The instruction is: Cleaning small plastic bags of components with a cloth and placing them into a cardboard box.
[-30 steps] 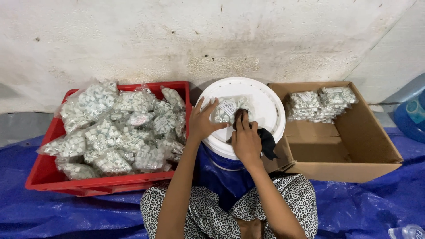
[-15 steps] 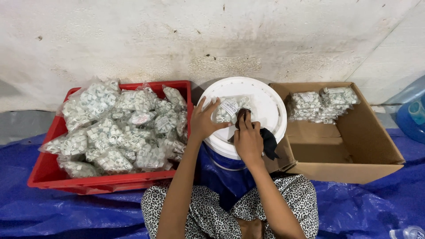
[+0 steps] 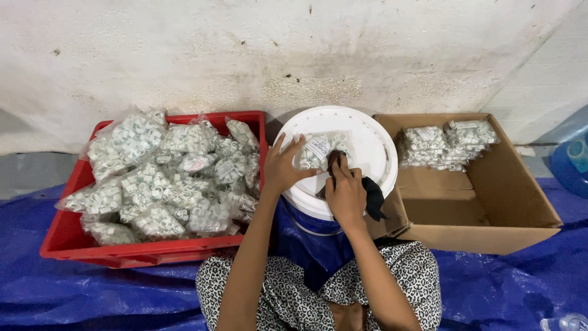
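Clear plastic bag of small white rings [image 3: 317,152], lying flat on white bucket lid [image 3: 373,147], dark cloth [image 3: 371,197] beside it

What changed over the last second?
Very little. The right hand, holding the dark cloth, shifted slightly on the small bag atop the white lid. The left hand still steadies that bag. Red crate and cardboard box unchanged.
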